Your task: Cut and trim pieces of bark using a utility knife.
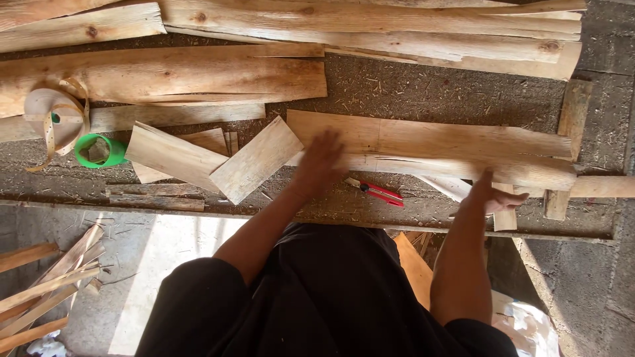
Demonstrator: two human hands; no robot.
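Note:
My left hand [319, 162] lies flat, fingers spread, on the left end of a long pale wooden plank [430, 140] on the rough workbench. My right hand [488, 193] rests on the near edge of a second long, rounded slab [463, 170] just below that plank; whether it grips is unclear. A red utility knife [380, 192] lies on the bench between my two hands, touching neither.
Short board offcuts [254, 160] lie left of my left hand. A green tape roll [98, 151] and a coiled wood strip [54, 112] sit far left. Long rough planks [370, 26] are stacked at the back. Wood scraps [46, 291] lie on the floor at lower left.

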